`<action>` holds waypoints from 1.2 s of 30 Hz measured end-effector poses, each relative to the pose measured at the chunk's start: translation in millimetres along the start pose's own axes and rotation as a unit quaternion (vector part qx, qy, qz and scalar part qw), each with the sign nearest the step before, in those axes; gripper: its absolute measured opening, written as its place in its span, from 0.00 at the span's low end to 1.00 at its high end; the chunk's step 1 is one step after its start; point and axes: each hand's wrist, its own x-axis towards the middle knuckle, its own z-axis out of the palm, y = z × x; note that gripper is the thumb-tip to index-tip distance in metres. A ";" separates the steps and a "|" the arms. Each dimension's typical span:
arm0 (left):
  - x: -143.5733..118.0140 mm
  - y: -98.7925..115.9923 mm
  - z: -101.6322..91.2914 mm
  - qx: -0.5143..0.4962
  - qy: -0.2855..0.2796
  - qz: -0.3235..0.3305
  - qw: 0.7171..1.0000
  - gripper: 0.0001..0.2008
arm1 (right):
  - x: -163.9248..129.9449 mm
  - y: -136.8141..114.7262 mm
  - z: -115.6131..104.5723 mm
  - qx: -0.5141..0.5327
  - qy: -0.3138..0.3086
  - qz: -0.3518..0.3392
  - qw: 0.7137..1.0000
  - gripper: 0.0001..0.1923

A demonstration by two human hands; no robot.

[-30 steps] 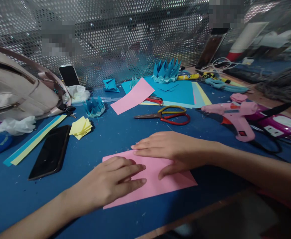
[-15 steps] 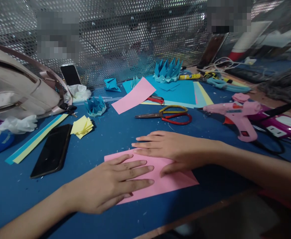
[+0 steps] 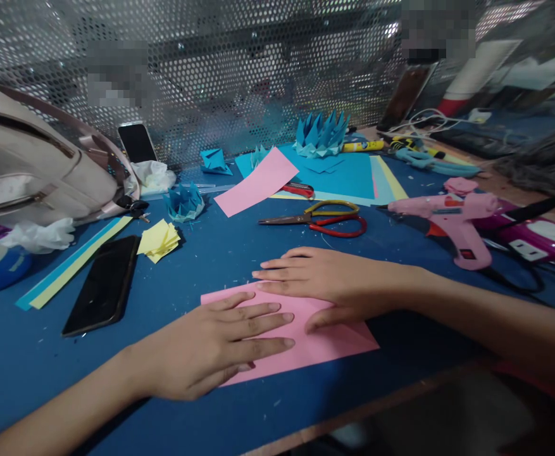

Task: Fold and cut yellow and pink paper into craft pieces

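A sheet of pink paper lies flat on the blue tabletop near its front edge, with its far edge folded over. My left hand rests on the sheet's left part, fingers stretched out and slightly spread. Across the far right part lies my right hand, palm down, its fingers straight and its thumb apart on the paper. Both hands are open and grip nothing. Part of the fold is hidden under them. Just beyond my right hand is a pair of scissors with yellow and red handles.
A pink glue gun lies at right. Behind the scissors are a pink paper strip, blue sheets and a folded blue paper crown shape. At left are a phone, yellow paper squares and a bag.
The view has shifted slightly, so things at left appear a little further right. Both hands stay in place on the pink paper.
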 end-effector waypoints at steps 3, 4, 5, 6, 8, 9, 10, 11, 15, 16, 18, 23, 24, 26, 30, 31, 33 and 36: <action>-0.4 0.1 -0.2 -0.002 0.001 0.000 1.000 0.27 | 0.6 0.0 0.1 0.006 0.003 -0.004 1.000 0.33; -0.5 0.2 -0.2 -0.001 0.000 0.000 1.000 0.27 | 0.7 0.2 0.2 0.008 0.003 -0.006 1.000 0.33; -0.7 0.4 -0.2 0.000 -0.001 0.002 1.000 0.27 | 0.8 0.4 0.4 0.008 0.004 -0.007 1.000 0.33; -0.8 0.5 0.0 0.002 -0.002 0.002 1.000 0.27 | 0.8 0.6 0.6 0.007 0.005 -0.007 1.000 0.33; -1.0 0.7 0.4 0.004 0.000 0.003 1.000 0.27 | 0.6 0.8 0.8 0.006 0.007 -0.009 1.000 0.33; -1.0 0.8 0.6 0.004 0.001 0.003 1.000 0.27 | 0.5 0.8 0.8 0.005 0.008 -0.009 1.000 0.33; -1.0 0.7 0.8 0.005 0.002 0.003 1.000 0.27 | 0.4 0.7 0.7 0.004 0.007 -0.010 1.000 0.33; -0.9 0.6 0.9 0.005 0.003 0.004 1.000 0.27 | 0.4 0.5 0.5 0.002 0.005 -0.009 1.000 0.33; -0.3 -0.1 0.4 0.009 0.006 0.005 1.000 0.27 | 0.5 -0.1 -0.6 -0.003 -0.001 -0.003 1.000 0.33; -0.3 -0.2 0.1 0.009 0.005 0.005 1.000 0.27 | 0.5 -0.2 -0.8 -0.004 0.000 -0.002 1.000 0.33; -0.3 -0.3 -0.3 0.010 0.002 0.007 1.000 0.27 | 0.4 -0.2 -1.1 -0.003 0.003 -0.004 1.000 0.34; -0.5 1.1 -0.7 0.011 -0.009 0.002 1.000 0.27 | -0.3 -1.0 -1.4 -0.004 0.001 -0.006 1.000 0.33; -0.5 1.5 -1.0 0.008 -0.006 0.001 1.000 0.26 | -0.4 -1.2 -1.5 -0.005 -0.001 -0.006 1.000 0.34; -0.3 1.9 -1.7 -0.002 0.003 0.005 1.000 0.26 | -0.5 -1.7 -1.9 -0.005 -0.004 -0.004 1.000 0.34; 0.4 1.9 -2.5 -0.012 0.017 0.009 1.000 0.26 | -0.4 -2.2 -2.7 -0.003 -0.004 0.000 1.000 0.34; 0.6 1.8 -2.4 -0.012 0.017 0.007 1.000 0.26 | -0.3 -2.2 -2.9 -0.003 -0.004 0.000 1.000 0.34; 0.9 1.7 -2.1 -0.015 0.019 0.006 1.000 0.26 | -0.2 -2.1 -2.9 -0.004 -0.005 0.000 1.000 0.34; 1.1 1.5 -1.6 -0.017 0.026 0.009 0.999 0.27 | -0.1 -1.9 -2.6 -0.003 -0.003 -0.001 1.000 0.34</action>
